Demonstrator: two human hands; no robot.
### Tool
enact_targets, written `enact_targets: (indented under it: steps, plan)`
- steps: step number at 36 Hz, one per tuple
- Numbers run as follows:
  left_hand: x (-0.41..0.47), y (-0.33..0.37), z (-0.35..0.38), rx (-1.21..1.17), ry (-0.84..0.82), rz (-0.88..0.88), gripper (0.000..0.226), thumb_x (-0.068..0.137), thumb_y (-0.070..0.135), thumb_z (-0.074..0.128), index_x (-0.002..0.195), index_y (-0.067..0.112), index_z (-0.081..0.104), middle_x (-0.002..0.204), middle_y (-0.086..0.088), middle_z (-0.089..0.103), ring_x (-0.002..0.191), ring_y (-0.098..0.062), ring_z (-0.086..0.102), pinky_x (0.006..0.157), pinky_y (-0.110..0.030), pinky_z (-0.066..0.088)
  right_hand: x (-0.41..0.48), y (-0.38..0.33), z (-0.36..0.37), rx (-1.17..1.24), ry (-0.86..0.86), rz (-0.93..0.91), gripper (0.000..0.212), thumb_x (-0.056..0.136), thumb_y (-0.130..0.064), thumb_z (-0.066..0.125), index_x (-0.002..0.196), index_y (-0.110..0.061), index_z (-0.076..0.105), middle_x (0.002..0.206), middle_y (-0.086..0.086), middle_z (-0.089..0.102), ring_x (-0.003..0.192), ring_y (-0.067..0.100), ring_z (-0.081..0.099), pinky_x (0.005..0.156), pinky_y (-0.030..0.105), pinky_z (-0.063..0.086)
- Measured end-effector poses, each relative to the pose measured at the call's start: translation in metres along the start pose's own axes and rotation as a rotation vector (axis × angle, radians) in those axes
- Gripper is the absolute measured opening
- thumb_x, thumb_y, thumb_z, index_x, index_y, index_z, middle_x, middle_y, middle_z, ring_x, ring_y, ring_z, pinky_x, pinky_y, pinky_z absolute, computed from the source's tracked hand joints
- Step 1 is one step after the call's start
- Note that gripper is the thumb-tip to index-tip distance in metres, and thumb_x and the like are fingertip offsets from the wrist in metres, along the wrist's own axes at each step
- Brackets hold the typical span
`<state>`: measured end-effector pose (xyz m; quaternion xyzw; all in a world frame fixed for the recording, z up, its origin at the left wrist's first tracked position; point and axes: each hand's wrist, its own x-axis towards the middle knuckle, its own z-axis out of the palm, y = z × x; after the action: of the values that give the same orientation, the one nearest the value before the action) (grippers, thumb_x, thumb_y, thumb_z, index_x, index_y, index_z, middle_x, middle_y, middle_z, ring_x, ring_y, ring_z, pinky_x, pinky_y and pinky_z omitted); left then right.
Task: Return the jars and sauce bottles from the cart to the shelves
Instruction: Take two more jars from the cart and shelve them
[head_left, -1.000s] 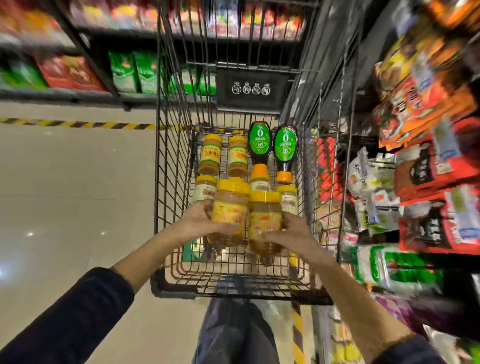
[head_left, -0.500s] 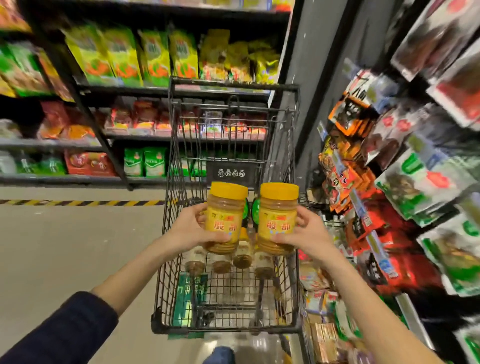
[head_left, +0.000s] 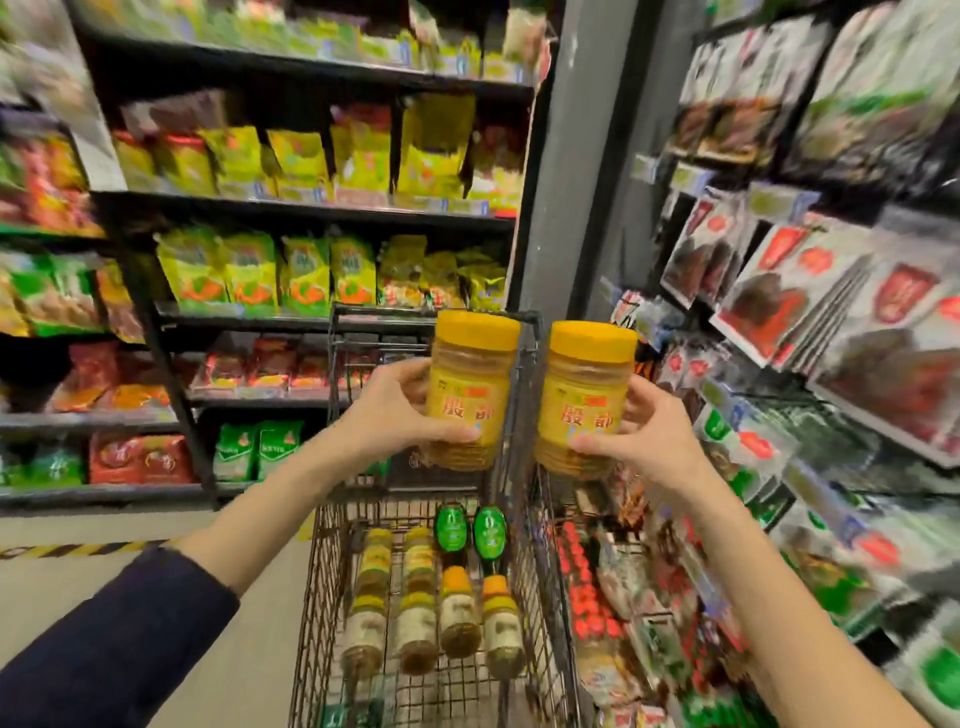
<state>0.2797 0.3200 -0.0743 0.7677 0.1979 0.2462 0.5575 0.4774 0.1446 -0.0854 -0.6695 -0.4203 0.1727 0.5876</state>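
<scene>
Now we've lifted both yellow-lidded jars (head_left: 470, 395) (head_left: 584, 405) above the cart (head_left: 322, 597), left hand (head_left: 389, 410) and right hand (head_left: 644, 441) gripping one each, shelf-bound.

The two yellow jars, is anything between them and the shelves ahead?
The far end of the cart stands between the left jar, in the left hand, and the shelves. The right jar, in the right hand, is just right of the cart, with nothing visible between it and the rack beside it.
</scene>
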Motion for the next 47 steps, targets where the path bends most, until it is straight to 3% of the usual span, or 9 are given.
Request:
enact_targets:
  steps: [3,12,22,29,33,35,41,45,47]
  plan:
    - [0.006,0.013,-0.007,0.011,-0.021,0.067,0.063,0.060,-0.001,0.083,0.117,0.010,0.058,0.099,0.002,0.071,0.084,-0.004,0.069,0.070,-0.014,0.053,-0.001,-0.017,0.000,-0.009,0.031,-0.047,0.073,0.043,-0.009,0.089,0.111,-0.013,0.061,0.095,-0.007,0.072,0.085,0.005,0.069,0.071,0.015,0.052]
    - [0.020,0.037,-0.045,0.002,-0.127,0.194,0.056,0.060,0.001,0.083,0.105,0.023,0.060,0.084,0.016,0.074,0.084,-0.002,0.069,0.067,-0.013,0.053,-0.009,-0.066,0.019,-0.036,0.170,-0.121,0.074,0.042,-0.011,0.090,0.110,-0.014,0.062,0.094,-0.007,0.074,0.088,0.011,0.070,0.073,0.020,0.053]
    - [0.020,0.060,-0.050,-0.056,-0.315,0.319,0.050,0.061,-0.005,0.080,0.095,0.026,0.059,0.074,0.023,0.071,0.074,0.004,0.068,0.061,-0.010,0.050,-0.065,-0.111,0.034,-0.188,0.352,-0.123,0.063,0.048,-0.006,0.086,0.101,-0.027,0.061,0.085,-0.021,0.072,0.081,-0.005,0.066,0.068,0.010,0.049]
    - [0.018,0.079,0.012,-0.123,-0.539,0.425,0.049,0.058,0.000,0.083,0.093,0.027,0.062,0.076,0.020,0.072,0.074,0.001,0.069,0.062,-0.011,0.051,-0.151,-0.134,0.004,-0.319,0.617,-0.003,0.096,0.041,-0.033,0.089,0.127,-0.012,0.053,0.116,0.002,0.066,0.107,0.014,0.063,0.093,0.032,0.051]
    - [0.007,0.102,0.060,-0.177,-0.687,0.456,0.060,0.040,0.033,0.092,0.094,0.030,0.064,0.086,0.017,0.074,0.082,-0.003,0.070,0.069,-0.017,0.055,-0.214,-0.152,-0.012,-0.422,0.805,0.062,0.103,0.037,-0.044,0.092,0.129,-0.016,0.053,0.120,0.001,0.064,0.111,0.015,0.061,0.095,0.038,0.050]
    - [-0.003,0.117,0.088,-0.213,-0.768,0.466,0.063,0.037,0.040,0.091,0.093,0.029,0.064,0.085,0.017,0.074,0.081,-0.002,0.069,0.068,-0.017,0.055,-0.248,-0.163,-0.017,-0.461,0.898,0.083,0.099,0.038,-0.047,0.089,0.126,-0.017,0.055,0.118,0.000,0.066,0.110,0.015,0.061,0.093,0.037,0.050]
    - [-0.059,0.162,0.165,-0.371,-1.045,0.538,0.055,0.045,0.017,0.092,0.090,0.027,0.061,0.075,0.018,0.073,0.074,0.001,0.069,0.064,-0.014,0.053,-0.350,-0.203,-0.020,-0.571,1.160,0.161,0.075,0.046,-0.032,0.091,0.113,-0.018,0.060,0.103,-0.006,0.070,0.093,0.004,0.067,0.078,0.021,0.053]
    - [-0.111,0.188,0.204,-0.452,-1.189,0.528,0.066,0.031,0.042,0.091,0.089,0.024,0.065,0.078,0.014,0.074,0.076,-0.002,0.070,0.065,-0.016,0.054,-0.417,-0.230,-0.012,-0.627,1.310,0.202,0.072,0.046,-0.022,0.092,0.110,-0.016,0.060,0.099,-0.006,0.070,0.087,0.002,0.068,0.074,0.017,0.053]
    - [-0.138,0.198,0.222,-0.465,-1.274,0.553,0.066,0.034,0.039,0.090,0.093,0.023,0.064,0.079,0.013,0.074,0.078,-0.004,0.070,0.064,-0.017,0.054,-0.449,-0.244,-0.003,-0.652,1.368,0.215,0.070,0.048,-0.014,0.086,0.112,-0.011,0.058,0.099,-0.005,0.070,0.086,0.000,0.068,0.073,0.015,0.053]
